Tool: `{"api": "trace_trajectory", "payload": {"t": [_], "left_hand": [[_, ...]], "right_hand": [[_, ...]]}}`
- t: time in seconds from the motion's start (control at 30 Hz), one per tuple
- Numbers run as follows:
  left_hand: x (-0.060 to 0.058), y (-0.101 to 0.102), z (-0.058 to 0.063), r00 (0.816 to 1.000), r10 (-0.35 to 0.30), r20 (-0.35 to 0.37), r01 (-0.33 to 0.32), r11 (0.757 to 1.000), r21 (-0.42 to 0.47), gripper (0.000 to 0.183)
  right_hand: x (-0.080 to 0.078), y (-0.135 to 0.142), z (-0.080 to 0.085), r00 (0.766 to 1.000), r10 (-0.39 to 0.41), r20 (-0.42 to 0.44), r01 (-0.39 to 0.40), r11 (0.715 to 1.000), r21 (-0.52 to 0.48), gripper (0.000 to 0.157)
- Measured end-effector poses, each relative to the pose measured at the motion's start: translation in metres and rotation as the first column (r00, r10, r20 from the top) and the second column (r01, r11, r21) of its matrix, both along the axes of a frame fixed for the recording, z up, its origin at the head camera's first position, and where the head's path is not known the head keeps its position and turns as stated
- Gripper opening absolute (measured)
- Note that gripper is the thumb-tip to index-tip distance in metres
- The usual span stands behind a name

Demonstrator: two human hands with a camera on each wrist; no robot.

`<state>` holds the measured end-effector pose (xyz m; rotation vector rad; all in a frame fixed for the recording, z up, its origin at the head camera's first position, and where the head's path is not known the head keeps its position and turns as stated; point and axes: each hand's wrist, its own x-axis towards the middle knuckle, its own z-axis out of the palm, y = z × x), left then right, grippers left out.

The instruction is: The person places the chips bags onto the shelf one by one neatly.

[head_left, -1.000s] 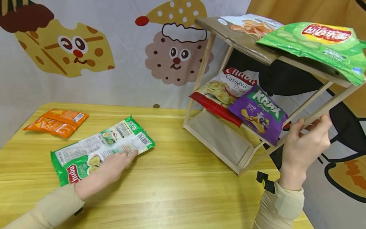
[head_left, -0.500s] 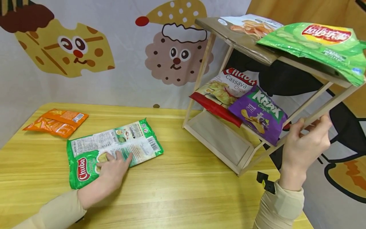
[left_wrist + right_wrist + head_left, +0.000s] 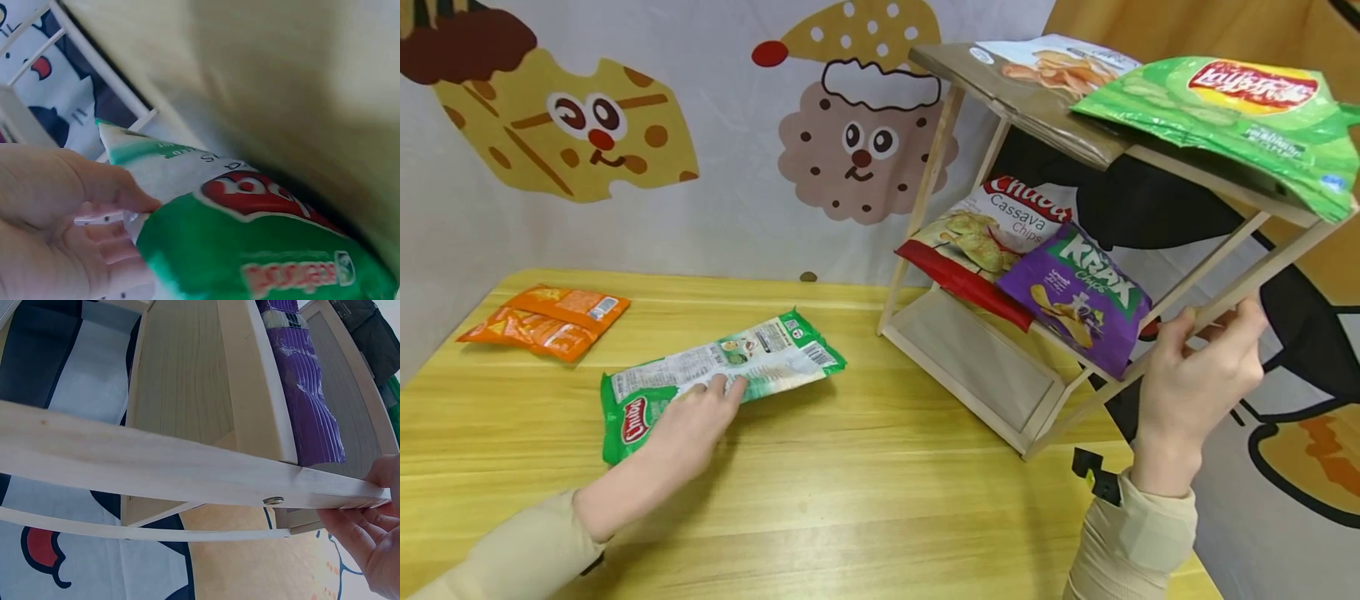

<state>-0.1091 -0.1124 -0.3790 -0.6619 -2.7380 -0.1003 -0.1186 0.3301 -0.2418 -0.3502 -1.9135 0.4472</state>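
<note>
My left hand [image 3: 688, 429] pinches the near edge of a green and white Chuba chip bag [image 3: 760, 358], back side up, its right end tilted up off the table. In the left wrist view the thumb lies on one face of the bag [image 3: 206, 244] and the fingers are behind it. At the right, my right hand [image 3: 1202, 387] grips a side post [image 3: 187, 465] of a small wooden shelf [image 3: 970, 358]. On its middle level lean a red and white cassava chip bag [image 3: 985, 233] and a purple Krax chip bag [image 3: 1078, 300].
On the shelf's brown top [image 3: 970, 79] lie a green Lay's bag [image 3: 1232, 117] and a white chip bag [image 3: 1067, 62]. An orange snack bag [image 3: 550, 321] lies at the table's back left. A cartoon-printed cloth [image 3: 730, 167] hangs behind.
The green chip bag has slid to the right and its right end has risen. My left hand, earlier with fingers spread on it, now pinches its edge. The right hand stays on the post.
</note>
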Motion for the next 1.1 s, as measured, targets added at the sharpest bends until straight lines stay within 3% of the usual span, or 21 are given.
{"api": "trace_trajectory", "payload": {"t": [0.13,0.23,0.3,0.73,0.93,1.1], "left_hand": [[-0.003,-0.002,0.013,0.993,-0.040,-0.115,0.041,0.999,0.005,0.050],[-0.007,-0.005,0.022,0.971,-0.075,-0.225,0.081,0.997,0.016,0.048],[-0.008,-0.007,0.028,0.964,-0.086,-0.251,0.097,0.995,0.031,0.050],[-0.007,-0.010,0.053,0.967,-0.102,-0.234,0.131,0.985,0.113,0.054],[-0.008,-0.010,0.066,0.965,-0.146,-0.218,0.168,0.982,0.089,0.049],[-0.011,-0.010,0.075,0.979,-0.172,-0.106,0.180,0.981,0.066,0.049]], "right_hand": [[0.000,0.000,0.000,1.000,0.000,0.000,0.000,1.000,0.000,0.035],[0.000,0.000,0.000,1.000,0.000,-0.005,0.000,1.000,0.004,0.035],[0.000,-0.001,0.000,1.000,-0.001,-0.007,0.001,1.000,0.005,0.035],[0.000,-0.002,0.000,1.000,-0.003,-0.011,0.003,1.000,-0.003,0.035],[0.000,-0.002,0.001,1.000,-0.007,-0.007,0.007,1.000,-0.012,0.036],[0.000,-0.002,0.001,1.000,-0.014,-0.008,0.014,1.000,-0.015,0.036]]}}
